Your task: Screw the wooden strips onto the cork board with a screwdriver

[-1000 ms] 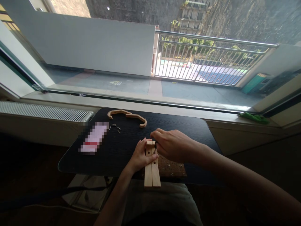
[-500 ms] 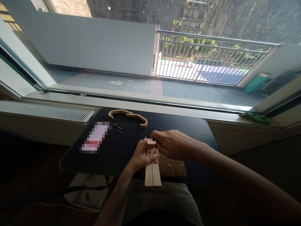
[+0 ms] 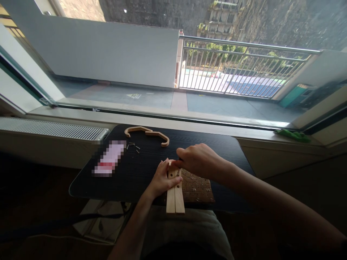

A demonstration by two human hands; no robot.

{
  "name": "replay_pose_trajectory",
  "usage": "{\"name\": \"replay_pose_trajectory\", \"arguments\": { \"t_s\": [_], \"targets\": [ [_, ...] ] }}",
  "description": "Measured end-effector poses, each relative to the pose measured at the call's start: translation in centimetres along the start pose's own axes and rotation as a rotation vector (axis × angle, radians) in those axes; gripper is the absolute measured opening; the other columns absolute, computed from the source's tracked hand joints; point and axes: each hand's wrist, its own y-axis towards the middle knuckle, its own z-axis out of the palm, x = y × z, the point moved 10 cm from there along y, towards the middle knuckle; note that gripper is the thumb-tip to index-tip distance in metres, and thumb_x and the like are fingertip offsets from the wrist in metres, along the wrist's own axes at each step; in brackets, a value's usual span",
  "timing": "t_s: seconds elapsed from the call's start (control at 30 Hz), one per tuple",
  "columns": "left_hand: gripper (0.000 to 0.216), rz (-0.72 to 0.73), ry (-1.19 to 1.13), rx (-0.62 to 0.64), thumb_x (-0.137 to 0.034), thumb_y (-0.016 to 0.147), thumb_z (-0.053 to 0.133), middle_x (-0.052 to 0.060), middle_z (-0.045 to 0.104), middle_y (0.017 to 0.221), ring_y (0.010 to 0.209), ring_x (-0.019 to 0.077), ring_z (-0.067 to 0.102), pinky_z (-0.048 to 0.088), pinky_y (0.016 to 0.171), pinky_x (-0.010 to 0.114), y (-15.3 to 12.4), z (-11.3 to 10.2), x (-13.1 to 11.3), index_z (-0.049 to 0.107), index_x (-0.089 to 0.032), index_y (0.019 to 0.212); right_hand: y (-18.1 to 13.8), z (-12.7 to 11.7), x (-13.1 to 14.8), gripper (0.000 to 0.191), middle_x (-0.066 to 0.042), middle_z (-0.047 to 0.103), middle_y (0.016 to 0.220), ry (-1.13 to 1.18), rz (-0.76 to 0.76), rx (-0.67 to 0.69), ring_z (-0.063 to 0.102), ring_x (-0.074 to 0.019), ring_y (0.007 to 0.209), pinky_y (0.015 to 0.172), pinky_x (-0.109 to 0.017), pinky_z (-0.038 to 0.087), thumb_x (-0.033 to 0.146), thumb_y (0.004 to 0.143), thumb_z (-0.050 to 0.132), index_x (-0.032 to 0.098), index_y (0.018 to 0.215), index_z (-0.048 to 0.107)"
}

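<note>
Two pale wooden bars [image 3: 175, 196] lie side by side on a brown perforated board [image 3: 196, 187] at the near edge of the black table [image 3: 135, 173]. Small holes show in the bars. My left hand [image 3: 160, 178] wraps round the bars' far part from the left. My right hand [image 3: 199, 160] is closed in a pinch at the bars' far tip; what its fingers hold is hidden.
Two curved wooden pieces [image 3: 148, 133] lie at the table's far edge, with several small dark screws [image 3: 132, 146] beside them. A blurred pink-white packet [image 3: 110, 162] lies at the left. A radiator [image 3: 51, 128] and a window sill [image 3: 173, 121] border the table.
My right hand has shifted slightly up and right at the bars' tip, uncovering more of the perforated board. My left hand and the bars have stayed in place.
</note>
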Motion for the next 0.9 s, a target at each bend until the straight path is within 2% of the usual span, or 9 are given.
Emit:
{"name": "replay_pose_trajectory", "arguments": {
  "t_s": [0.1, 0.27, 0.33, 0.5, 0.6, 0.7, 0.9],
  "targets": [
    [0.058, -0.018, -0.042, -0.010, -0.035, 0.064, 0.085, 0.006, 0.065, 0.114, 0.122, 0.0335, 0.054, 0.035, 0.110, 0.053, 0.0, -0.1, 0.5, 0.063, -0.024, 0.116, -0.1, -0.4, -0.2, 0.040, -0.008, 0.070, 0.075, -0.015, 0.047, -0.040, 0.068, -0.0219, 0.067, 0.051, -0.028, 0.027, 0.047, 0.103, 0.036, 0.015, 0.097, 0.059],
    [0.058, -0.003, -0.086, 0.013, -0.034, 0.064, 0.085, 0.006, 0.065, 0.117, 0.122, 0.0318, 0.054, 0.037, 0.110, 0.049, 0.2, 0.2, 0.5, 0.063, -0.024, 0.117, -0.6, -0.6, 0.1, 0.026, -0.010, 0.068, 0.099, 0.024, 0.018, -0.071, 0.067, -0.0203, 0.073, 0.052, -0.029, 0.032, 0.031, 0.101, 0.036, 0.014, 0.109, 0.054],
    [0.060, -0.007, -0.132, 0.021, -0.034, 0.066, 0.084, 0.006, 0.063, 0.119, 0.121, 0.0309, 0.055, 0.038, 0.109, 0.048, 0.2, 0.3, 0.6, 0.060, -0.024, 0.120, -0.8, -0.3, 0.0, 0.023, -0.010, 0.067, 0.102, 0.068, 0.003, -0.074, 0.066, -0.0195, 0.074, 0.053, -0.029, 0.032, 0.028, 0.101, 0.037, 0.014, 0.110, 0.053],
    [0.073, -0.024, -0.233, 0.036, -0.031, 0.067, 0.084, 0.008, 0.062, 0.120, 0.119, 0.0298, 0.056, 0.041, 0.107, 0.048, 0.1, 0.7, 1.0, 0.052, -0.024, 0.132, -1.0, 0.5, 0.0, 0.017, -0.008, 0.068, 0.095, 0.224, -0.047, -0.080, 0.065, -0.0181, 0.076, 0.056, -0.029, 0.032, 0.025, 0.100, 0.040, 0.015, 0.109, 0.051],
    [0.071, -0.022, -0.266, 0.050, -0.031, 0.068, 0.084, 0.008, 0.061, 0.120, 0.118, 0.0292, 0.056, 0.042, 0.107, 0.046, 0.3, 1.0, 0.9, 0.052, -0.023, 0.131, -1.2, 0.4, 0.2, 0.014, -0.007, 0.068, 0.093, 0.262, -0.086, -0.107, 0.063, -0.0164, 0.073, 0.055, -0.028, 0.029, 0.024, 0.100, 0.043, 0.015, 0.107, 0.051],
    [0.069, -0.015, -0.265, 0.068, -0.031, 0.069, 0.083, 0.008, 0.061, 0.119, 0.117, 0.0286, 0.056, 0.042, 0.106, 0.046, 0.5, 1.6, 0.6, 0.052, -0.023, 0.130, -1.3, 0.4, 0.1, 0.012, -0.006, 0.068, 0.090, 0.247, -0.100, -0.115, 0.062, -0.0146, 0.070, 0.055, -0.028, 0.027, 0.025, 0.100, 0.045, 0.017, 0.101, 0.053],
    [0.071, -0.015, -0.225, 0.080, -0.032, 0.071, 0.081, 0.008, 0.060, 0.119, 0.117, 0.0274, 0.057, 0.045, 0.104, 0.045, 0.7, 2.1, 0.0, 0.049, -0.022, 0.134, -1.5, 0.3, -1.7, 0.026, -0.004, 0.068, 0.073, 0.105, -0.005, -0.083, 0.063, -0.0159, 0.062, 0.053, -0.029, 0.022, 0.036, 0.102, 0.044, 0.018, 0.091, 0.058]
  ]
}}
